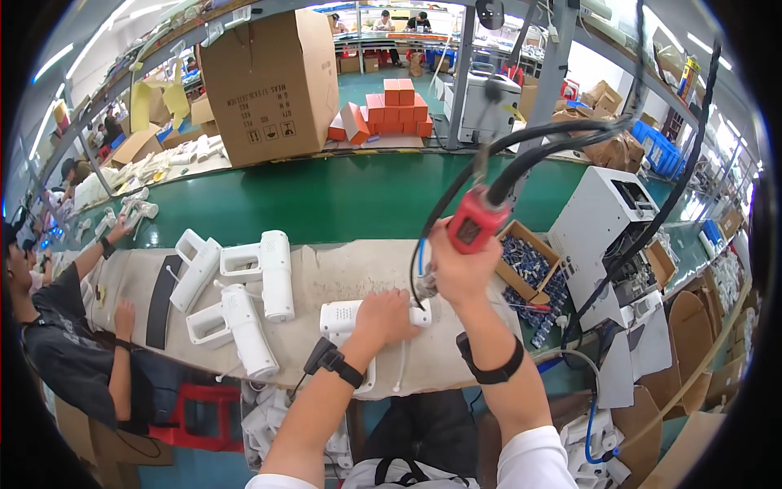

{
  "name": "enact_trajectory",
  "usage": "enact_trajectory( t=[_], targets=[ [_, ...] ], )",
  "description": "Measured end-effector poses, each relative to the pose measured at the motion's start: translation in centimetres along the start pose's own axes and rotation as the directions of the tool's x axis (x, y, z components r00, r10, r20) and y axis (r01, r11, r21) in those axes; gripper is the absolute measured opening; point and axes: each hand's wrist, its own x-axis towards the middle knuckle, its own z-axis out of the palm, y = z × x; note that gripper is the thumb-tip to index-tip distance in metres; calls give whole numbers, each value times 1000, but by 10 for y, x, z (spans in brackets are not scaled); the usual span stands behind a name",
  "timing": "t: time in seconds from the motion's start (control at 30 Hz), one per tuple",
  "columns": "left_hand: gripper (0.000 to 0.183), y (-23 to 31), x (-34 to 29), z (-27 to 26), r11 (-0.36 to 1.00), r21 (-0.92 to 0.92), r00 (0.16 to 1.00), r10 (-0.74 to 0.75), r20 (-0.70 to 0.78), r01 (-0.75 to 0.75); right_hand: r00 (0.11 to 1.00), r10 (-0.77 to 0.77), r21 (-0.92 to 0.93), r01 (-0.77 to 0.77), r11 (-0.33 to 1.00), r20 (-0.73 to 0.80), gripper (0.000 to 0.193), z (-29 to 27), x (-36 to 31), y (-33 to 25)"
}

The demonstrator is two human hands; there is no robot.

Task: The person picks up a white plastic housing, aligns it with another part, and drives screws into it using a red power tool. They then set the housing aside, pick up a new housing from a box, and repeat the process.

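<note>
My right hand [464, 267] is wrapped round a red electric screwdriver [476, 220] with thick black cables rising from its top. The tool stands over the right end of a white handheld plastic housing [337, 316] on the cardboard-covered bench [326, 269]; whether its tip touches the housing cannot be made out. My left hand [386, 316] presses the housing against the bench, fingers closed over its right part. From under it a thin white cord hangs past the near edge. Left of it lie more white housings with loop handles [278, 277], [244, 330], one [195, 270] farthest left.
A green conveyor belt [366, 200] runs behind the bench. At right are a cardboard tray [533, 261] of small blue parts and a white machine [599, 228]. A co-worker [73, 326] reaches in at left, near a red stool [204, 411]. Black cables hang overhead.
</note>
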Motion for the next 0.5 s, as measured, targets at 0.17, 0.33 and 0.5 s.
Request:
enact_trajectory(
  t=[0.17,0.33,0.5],
  targets=[
    [56,-2,1,-2,1000,-22,998,-7,67,8,999,2,54,-4,999,40,6,-12,-4,-55],
    [56,-2,1,-4,1000,13,998,3,58,-3,996,25,2,-25,1000,80,7,-14,-12,-35],
    [66,-8,0,0,997,-64,999,50,8,-49,992,89,-29,-86,996,87,10,-5,-23,-7]
  ],
)
